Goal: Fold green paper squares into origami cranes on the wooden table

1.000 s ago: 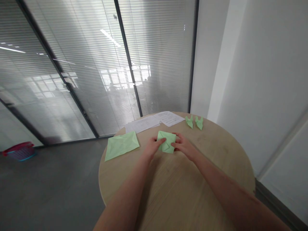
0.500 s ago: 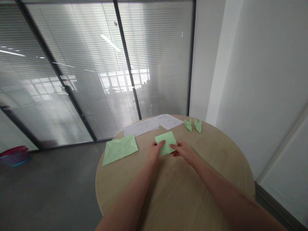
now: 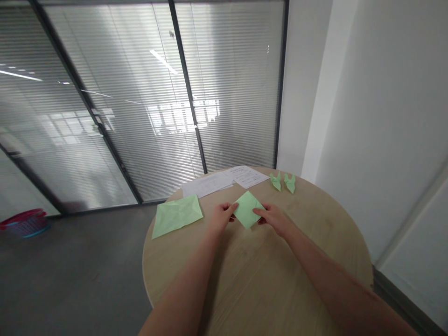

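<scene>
Between my hands is a folded square of light green paper [image 3: 248, 211], turned so one corner points away from me and one toward me. My left hand [image 3: 224, 214] pinches its left corner, thumb on top and fingers beneath. At the right corner my right hand [image 3: 271, 217] is closed on the same paper, its thumb also on the upper face. A short crease or flap edge shows near the right thumb. The fingers under the paper are partly hidden.
A larger creased green sheet [image 3: 178, 215] lies at the left of the round wooden table [image 3: 252, 289]. White papers [image 3: 206, 185], one printed, lie at the far edge. Two folded green paper figures [image 3: 275, 182] sit at the back right. A red and blue basket [image 3: 26, 223] stands on the floor.
The green paper has turned from roughly square-on to a diamond. My left hand has shifted from its face to its left corner, and the view has moved slightly.
</scene>
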`<state>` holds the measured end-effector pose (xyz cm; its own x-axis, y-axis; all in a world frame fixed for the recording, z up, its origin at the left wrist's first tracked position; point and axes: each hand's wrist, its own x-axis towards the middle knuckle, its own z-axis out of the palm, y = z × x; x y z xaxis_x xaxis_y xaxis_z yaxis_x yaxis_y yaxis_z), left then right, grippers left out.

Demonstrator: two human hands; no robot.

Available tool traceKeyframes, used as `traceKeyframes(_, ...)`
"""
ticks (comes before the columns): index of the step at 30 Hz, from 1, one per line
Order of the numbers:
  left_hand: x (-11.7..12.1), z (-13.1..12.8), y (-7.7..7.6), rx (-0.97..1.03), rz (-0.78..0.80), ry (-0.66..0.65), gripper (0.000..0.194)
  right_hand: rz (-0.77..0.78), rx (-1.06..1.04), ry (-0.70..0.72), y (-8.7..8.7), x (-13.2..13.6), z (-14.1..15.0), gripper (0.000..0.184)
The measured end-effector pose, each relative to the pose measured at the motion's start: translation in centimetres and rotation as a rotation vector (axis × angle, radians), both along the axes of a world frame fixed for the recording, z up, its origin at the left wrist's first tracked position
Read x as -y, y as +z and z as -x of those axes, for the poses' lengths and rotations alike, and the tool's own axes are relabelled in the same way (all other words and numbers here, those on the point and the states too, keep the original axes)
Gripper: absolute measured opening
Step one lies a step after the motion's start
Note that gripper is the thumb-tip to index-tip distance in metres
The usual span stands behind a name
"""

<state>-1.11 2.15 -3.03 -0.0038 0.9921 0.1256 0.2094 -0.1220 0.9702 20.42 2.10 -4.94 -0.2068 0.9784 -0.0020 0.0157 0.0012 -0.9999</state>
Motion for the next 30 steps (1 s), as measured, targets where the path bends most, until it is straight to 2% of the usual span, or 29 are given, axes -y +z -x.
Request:
traceKeyframes(8,-0.3,1.2,0.0,-0.178,-0.078,-0.088,0.043,0.043,-0.058,-0.029,0.4,0.3,-0.1,0.038)
traceKeyframes(11,-0.5,1.5,-0.1,-0.285,-0.127,0.001,0.035,0.057,-0.052,-0.079,0.2,0.0,-0.2,0.036)
traceKeyframes(13,-0.3,1.5,0.1,-0.428,-0.290,0.155,0.023,0.070,-0.025,-0.122,-0.1,-0.3,-0.3,0.034)
traceKeyframes(15,0.1,1.2,0.6,-0.555,-0.530,0.262,0.015,0.070,0.023,-0.149,-0.2,-0.5,-0.5,0.032)
traceKeyframes(17,0.7,0.6,1.3,-0.619,-0.705,0.249,0.015,0.033,0.087,-0.153,0.0,-0.4,-0.7,0.031)
traceKeyframes(19,1.2,0.0,1.9,-0.621,-0.771,0.218,0.018,-0.051,0.156,-0.115,0.3,-0.1,-0.7,0.031)
traceKeyframes(21,1.6,-0.6,2.2,-0.563,-0.709,0.205,0.037,-0.145,0.202,-0.022,0.6,0.2,-0.7,0.033)
traceKeyframes(22,1.7,-0.7,2.2,-0.510,-0.629,0.172,0.051,-0.180,0.213,0.033,0.8,0.4,-0.7,0.034)
traceKeyframes(24,1.7,-0.7,2.0,-0.382,-0.407,0.036,0.074,-0.209,0.208,0.109,0.9,0.6,-0.6,0.037)
traceKeyframes(25,1.6,-0.7,1.8,-0.314,-0.299,-0.048,0.077,-0.206,0.198,0.116,0.9,0.6,-0.5,0.039)
traceKeyframes(26,1.5,-0.6,1.6,-0.253,-0.211,-0.129,0.073,-0.192,0.183,0.105,0.8,0.6,-0.5,0.041)
traceKeyframes(28,1.3,-0.5,1.2,-0.156,-0.111,-0.232,0.050,-0.151,0.117,0.059,0.7,0.5,-0.4,0.043)
traceKeyframes(30,1.2,-0.8,0.8,-0.072,-0.069,-0.240,0.033,-0.100,0.002,0.030,0.6,0.5,-0.1,0.046)
